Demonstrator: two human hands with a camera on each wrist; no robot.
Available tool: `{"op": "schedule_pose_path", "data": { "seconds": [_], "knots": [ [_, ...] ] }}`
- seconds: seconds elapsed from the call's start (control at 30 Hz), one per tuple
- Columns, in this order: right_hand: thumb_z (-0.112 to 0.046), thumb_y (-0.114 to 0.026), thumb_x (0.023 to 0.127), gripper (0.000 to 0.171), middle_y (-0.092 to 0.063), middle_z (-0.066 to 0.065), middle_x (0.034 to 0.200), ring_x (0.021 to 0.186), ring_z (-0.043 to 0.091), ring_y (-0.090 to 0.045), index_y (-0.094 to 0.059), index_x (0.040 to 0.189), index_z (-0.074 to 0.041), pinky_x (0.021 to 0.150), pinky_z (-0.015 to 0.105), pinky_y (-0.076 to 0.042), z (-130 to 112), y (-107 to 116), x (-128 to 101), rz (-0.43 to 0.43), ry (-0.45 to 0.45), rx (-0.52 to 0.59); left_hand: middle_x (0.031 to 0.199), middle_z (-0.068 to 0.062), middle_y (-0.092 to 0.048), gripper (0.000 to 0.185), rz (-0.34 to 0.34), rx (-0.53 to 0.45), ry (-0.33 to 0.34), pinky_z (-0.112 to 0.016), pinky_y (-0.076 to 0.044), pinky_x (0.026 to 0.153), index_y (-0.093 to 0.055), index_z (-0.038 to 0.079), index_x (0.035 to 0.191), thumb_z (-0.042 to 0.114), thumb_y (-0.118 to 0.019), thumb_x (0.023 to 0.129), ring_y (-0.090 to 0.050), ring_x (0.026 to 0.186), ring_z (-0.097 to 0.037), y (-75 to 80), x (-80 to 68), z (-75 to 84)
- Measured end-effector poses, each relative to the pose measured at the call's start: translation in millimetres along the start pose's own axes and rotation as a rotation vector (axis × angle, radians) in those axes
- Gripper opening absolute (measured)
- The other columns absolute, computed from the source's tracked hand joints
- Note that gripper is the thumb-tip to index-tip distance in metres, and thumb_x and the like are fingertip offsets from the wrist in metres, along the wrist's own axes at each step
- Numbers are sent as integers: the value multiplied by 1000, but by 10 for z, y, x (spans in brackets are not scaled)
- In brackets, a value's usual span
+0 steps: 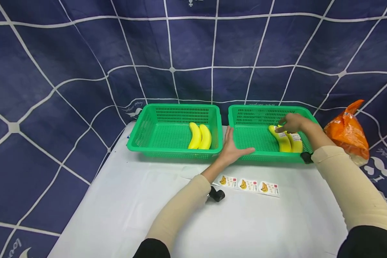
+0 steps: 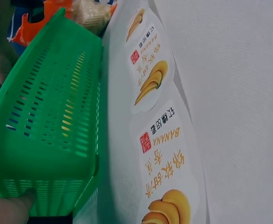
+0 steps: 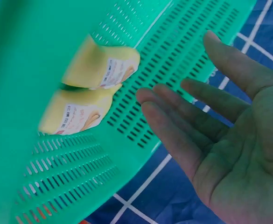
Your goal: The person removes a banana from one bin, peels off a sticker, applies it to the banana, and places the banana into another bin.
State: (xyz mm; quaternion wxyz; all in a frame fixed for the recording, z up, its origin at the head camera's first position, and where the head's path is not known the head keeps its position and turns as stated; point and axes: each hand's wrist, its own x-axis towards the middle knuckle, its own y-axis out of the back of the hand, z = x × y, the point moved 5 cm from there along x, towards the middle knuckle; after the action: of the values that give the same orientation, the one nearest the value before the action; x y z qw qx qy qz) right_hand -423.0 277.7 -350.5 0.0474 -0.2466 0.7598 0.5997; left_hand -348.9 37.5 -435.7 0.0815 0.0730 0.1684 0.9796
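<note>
Two green baskets stand side by side on a white table. The left basket [image 1: 142, 141] holds two plain yellow bananas [image 1: 200, 136]. Two bananas with stickers [image 1: 285, 141] [image 3: 89, 93] lie in the right basket [image 1: 245, 118] [image 2: 47, 116]. My left hand [image 1: 232, 148] lies flat against that basket's near-left corner, thumb [image 2: 5, 210] along its front wall. My right hand [image 1: 291, 123] [image 3: 211, 121] is open with straight fingers just over the stickered bananas' far ends; I cannot tell if it touches them. A strip of banana stickers [image 1: 248, 184] [image 2: 159, 140] lies in front of the baskets.
An orange plastic bag [image 1: 346, 130] sits to the right of the right basket. A dark blue cloth with white lines [image 1: 193, 53] hangs behind the table and drapes round it. The white table top [image 1: 116, 215] stretches toward me in front of the baskets.
</note>
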Motion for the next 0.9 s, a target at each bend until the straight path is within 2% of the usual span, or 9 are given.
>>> {"op": "schedule_pose_path", "data": {
  "seconds": [0.23,0.47,0.57,0.7,0.77,0.9],
  "knots": [
    [-38,-66,91,68,-65,33,115,96,43,-66,-51,132,13,79,51,-55,-53,-22,-255,121,-15,-11,166,3,2,114,-3,9,6,-55,-23,119,-3,17,158,46,-79,77,-9,153,-25,2,-98,57],
    [-45,-64,91,67,-59,33,126,104,47,-62,-54,132,7,87,58,-50,-264,32,-506,254,-1,-10,166,0,-3,111,-31,-51,27,-55,-21,120,-7,19,158,43,-80,78,-9,153,-24,72,-326,269],
    [-50,-61,92,69,-58,32,128,108,48,-59,-54,134,5,90,61,-47,-372,15,-574,275,11,3,166,0,-5,110,-55,-84,29,-54,-21,119,-9,20,158,41,-80,77,-12,152,-24,154,-414,356],
    [-47,-61,93,67,-59,31,127,110,50,-57,-54,133,6,90,62,-46,-499,-41,-670,302,33,15,165,1,-14,107,-101,-68,25,-54,-25,118,-12,26,158,41,-81,77,-20,150,-22,300,-516,431],
    [-46,-61,93,66,-60,30,126,109,49,-58,-54,133,5,89,60,-47,-566,-72,-713,323,40,27,164,1,-19,105,-128,-44,5,-54,-28,117,-14,29,157,41,-81,77,-25,149,-21,410,-580,460],
    [-43,-63,93,63,-62,28,125,109,45,-61,-54,135,3,87,56,-50,-726,-135,-811,363,59,59,162,1,-25,102,-133,22,-57,-54,-35,113,-18,30,156,41,-81,76,-32,146,-19,689,-714,507]
  ]
}}
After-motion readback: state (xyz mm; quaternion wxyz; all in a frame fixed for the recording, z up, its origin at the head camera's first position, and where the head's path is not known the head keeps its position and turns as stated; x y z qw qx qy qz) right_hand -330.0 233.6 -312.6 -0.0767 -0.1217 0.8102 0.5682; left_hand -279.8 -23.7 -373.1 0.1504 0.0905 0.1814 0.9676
